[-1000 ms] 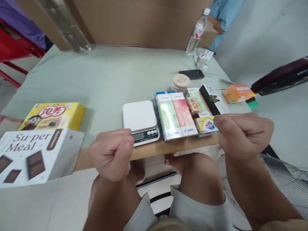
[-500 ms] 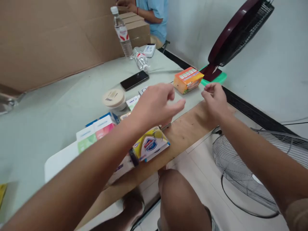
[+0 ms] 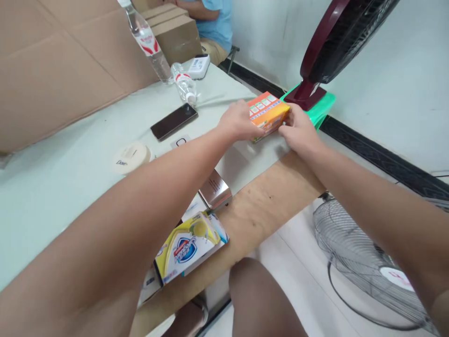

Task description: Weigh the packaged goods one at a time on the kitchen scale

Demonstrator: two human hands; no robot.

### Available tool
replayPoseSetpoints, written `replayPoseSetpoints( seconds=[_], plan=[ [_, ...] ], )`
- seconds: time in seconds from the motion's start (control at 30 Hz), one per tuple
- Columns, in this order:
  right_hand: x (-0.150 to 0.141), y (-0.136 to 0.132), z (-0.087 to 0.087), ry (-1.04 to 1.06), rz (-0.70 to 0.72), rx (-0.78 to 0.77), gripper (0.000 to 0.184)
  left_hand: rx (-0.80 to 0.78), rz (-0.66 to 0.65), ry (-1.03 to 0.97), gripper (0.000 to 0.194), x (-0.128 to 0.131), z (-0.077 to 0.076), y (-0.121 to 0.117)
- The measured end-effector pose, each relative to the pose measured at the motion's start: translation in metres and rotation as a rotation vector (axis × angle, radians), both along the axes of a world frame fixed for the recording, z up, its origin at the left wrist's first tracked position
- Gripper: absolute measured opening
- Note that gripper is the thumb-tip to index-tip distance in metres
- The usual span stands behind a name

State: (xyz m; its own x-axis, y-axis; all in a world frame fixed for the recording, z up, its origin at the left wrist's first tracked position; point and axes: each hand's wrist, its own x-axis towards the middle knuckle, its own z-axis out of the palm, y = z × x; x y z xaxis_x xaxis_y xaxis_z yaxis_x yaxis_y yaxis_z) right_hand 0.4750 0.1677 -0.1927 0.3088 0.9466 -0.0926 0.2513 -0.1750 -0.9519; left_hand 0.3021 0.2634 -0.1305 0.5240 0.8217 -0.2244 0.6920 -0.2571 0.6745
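Observation:
An orange and yellow box (image 3: 269, 113) is between my two hands at the far right of the table. My left hand (image 3: 242, 122) grips its left end, the thumb along the near side. At the opposite end, my right hand (image 3: 298, 128) has its fingers curled round the corner, partly hidden behind it. Whether the box rests on the table or is slightly raised, I cannot tell. Below my left forearm lie a yellow and white Safeguard soap box (image 3: 185, 245) and a shiny rose-gold box (image 3: 215, 189).
A black phone (image 3: 174, 121), a round Dove tub (image 3: 131, 157), an upright water bottle (image 3: 149, 44) and a lying bottle (image 3: 184, 84) are on the table (image 3: 87, 140). A dark red fan (image 3: 319, 51) stands behind; a wire fan guard (image 3: 354, 252) is low right. Another person (image 3: 217, 23) sits beyond cardboard boxes (image 3: 178, 40).
Both hands have moved forward onto the orange box and closed on its two ends. The camera view has shifted, and the rose-gold box now shows below my left arm.

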Motion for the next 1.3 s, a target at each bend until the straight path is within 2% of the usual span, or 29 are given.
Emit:
replayPoseSetpoints(
  seconds=[0.1,0.2,0.27,0.33,0.37,0.43,0.47,0.53,0.63,0.7,0.8,0.9,1.0,1.17,1.3],
  plan=[
    [-0.020,-0.014,0.035,0.073,-0.033,0.037,0.050,-0.002,-0.024,0.071,0.047,-0.012,0.037,-0.015],
    [-0.052,-0.031,0.087,0.111,0.019,0.182,0.057,0.100,0.041,-0.041,0.049,-0.044,0.088,-0.032],
    [-0.082,-0.040,0.129,0.122,0.075,0.306,0.066,0.194,0.080,-0.185,0.051,-0.083,0.128,-0.049],
    [-0.121,-0.049,0.171,0.127,0.190,0.325,0.067,0.316,0.150,-0.256,0.054,-0.133,0.169,-0.073],
    [-0.144,-0.053,0.190,0.134,0.246,0.336,0.068,0.346,0.227,-0.255,0.057,-0.161,0.187,-0.089],
    [-0.196,-0.062,0.217,0.162,0.359,0.346,0.069,0.374,0.395,-0.218,0.064,-0.218,0.213,-0.125],
    [-0.225,-0.068,0.226,0.185,0.410,0.335,0.068,0.393,0.476,-0.197,0.068,-0.245,0.220,-0.145],
    [-0.283,-0.082,0.234,0.231,0.469,0.271,0.063,0.427,0.630,-0.148,0.076,-0.293,0.220,-0.186],
    [-0.363,-0.108,0.227,0.281,0.464,0.126,0.064,0.437,0.865,-0.054,0.082,-0.348,0.198,-0.240],
    [-0.403,-0.125,0.217,0.268,0.485,0.050,0.069,0.414,0.996,-0.003,0.085,-0.374,0.178,-0.267],
    [-0.441,-0.144,0.200,0.243,0.590,-0.024,0.069,0.315,1.108,0.017,0.085,-0.400,0.152,-0.291],
    [-0.460,-0.151,0.186,0.223,0.628,-0.082,0.061,0.217,1.154,0.000,0.083,-0.412,0.134,-0.300],
    [-0.468,-0.155,0.182,0.105,0.638,-0.115,0.059,0.124,1.155,-0.032,0.088,-0.416,0.124,-0.303],
    [-0.466,-0.166,0.193,-0.047,0.632,-0.062,0.064,0.091,1.075,-0.161,0.122,-0.426,0.118,-0.314],
    [-0.470,-0.172,0.189,-0.070,0.606,-0.065,0.068,0.009,1.059,-0.241,0.121,-0.437,0.117,-0.321]
  ],
)
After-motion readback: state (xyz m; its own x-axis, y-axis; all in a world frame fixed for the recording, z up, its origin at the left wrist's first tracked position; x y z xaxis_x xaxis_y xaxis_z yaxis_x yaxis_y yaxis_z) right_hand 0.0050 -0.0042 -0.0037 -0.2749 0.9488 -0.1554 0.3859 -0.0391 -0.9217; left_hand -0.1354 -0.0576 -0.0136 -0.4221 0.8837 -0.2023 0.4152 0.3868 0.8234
